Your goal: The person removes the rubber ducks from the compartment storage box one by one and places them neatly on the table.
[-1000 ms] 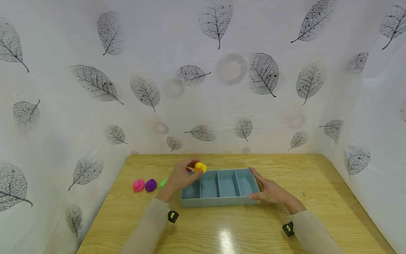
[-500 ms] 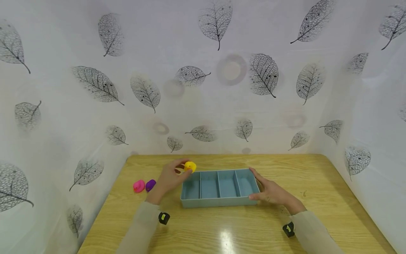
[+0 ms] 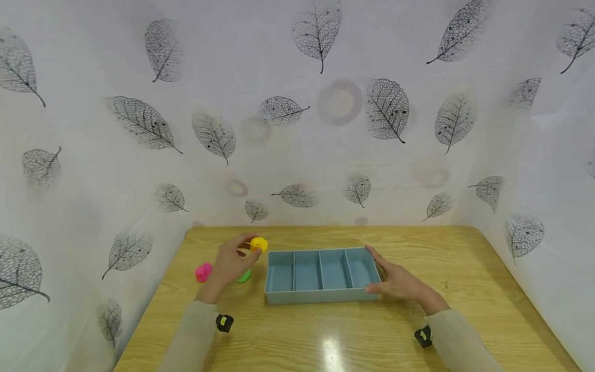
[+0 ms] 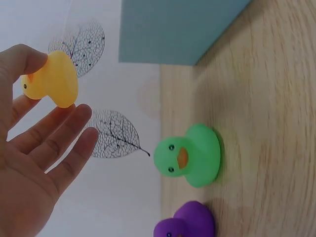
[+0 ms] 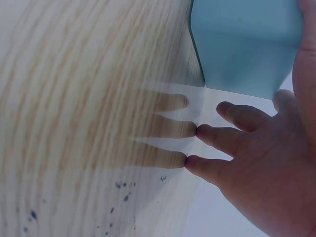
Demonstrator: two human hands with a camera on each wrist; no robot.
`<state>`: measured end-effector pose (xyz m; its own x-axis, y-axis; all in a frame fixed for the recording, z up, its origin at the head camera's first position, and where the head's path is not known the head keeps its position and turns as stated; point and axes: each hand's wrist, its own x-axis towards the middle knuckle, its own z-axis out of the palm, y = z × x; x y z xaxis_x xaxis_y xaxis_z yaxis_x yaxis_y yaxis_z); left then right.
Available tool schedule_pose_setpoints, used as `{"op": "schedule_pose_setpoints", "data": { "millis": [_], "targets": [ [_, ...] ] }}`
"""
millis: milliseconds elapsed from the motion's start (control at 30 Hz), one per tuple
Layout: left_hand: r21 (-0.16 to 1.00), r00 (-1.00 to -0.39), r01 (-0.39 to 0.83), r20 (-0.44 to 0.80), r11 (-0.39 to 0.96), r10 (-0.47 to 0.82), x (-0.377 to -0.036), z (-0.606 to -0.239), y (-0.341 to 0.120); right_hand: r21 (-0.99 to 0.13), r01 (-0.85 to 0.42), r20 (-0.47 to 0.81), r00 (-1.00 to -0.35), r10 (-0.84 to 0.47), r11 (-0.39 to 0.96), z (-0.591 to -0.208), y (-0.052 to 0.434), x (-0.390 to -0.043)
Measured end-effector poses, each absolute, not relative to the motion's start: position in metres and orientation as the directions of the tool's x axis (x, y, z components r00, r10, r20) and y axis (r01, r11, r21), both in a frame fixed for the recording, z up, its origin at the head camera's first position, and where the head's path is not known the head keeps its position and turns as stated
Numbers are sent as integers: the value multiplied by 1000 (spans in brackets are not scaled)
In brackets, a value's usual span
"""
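Observation:
My left hand pinches a yellow rubber duck between thumb and fingertips, above the table left of the box. In the left wrist view a green rubber duck stands on the table below, beside a purple duck cut off by the frame. The head view shows a pink duck farther left; the left hand hides the purple one there. A blue-grey box has several bare compartments in a row. My right hand holds its right end, thumb at the front corner and a finger at the back.
The wooden table ends at a white leaf-printed curtain behind and on both sides. Black wrist cameras sit at the left wrist and the right wrist.
My left hand has carried the yellow duck leftward, from over the box's left compartment to beside the box. It now covers the purple duck, and the green one shows. The right hand and box stay put.

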<state>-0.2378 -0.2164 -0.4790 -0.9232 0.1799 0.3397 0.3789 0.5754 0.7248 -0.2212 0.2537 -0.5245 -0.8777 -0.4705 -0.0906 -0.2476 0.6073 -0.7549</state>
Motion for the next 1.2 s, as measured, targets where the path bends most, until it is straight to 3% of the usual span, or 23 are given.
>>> {"op": "schedule_pose_setpoints", "data": {
  "millis": [600, 1200],
  "targets": [
    [697, -912, 350, 405, 626, 60, -233, -490, -268, -753, -256, -84, -876, -475, 606, -524, 254, -221],
    [721, -929, 237, 365, 652, -66, -212, -494, -315, -757, -242, -99, -875, -473, 606, -525, 254, -221]
  ]
}}
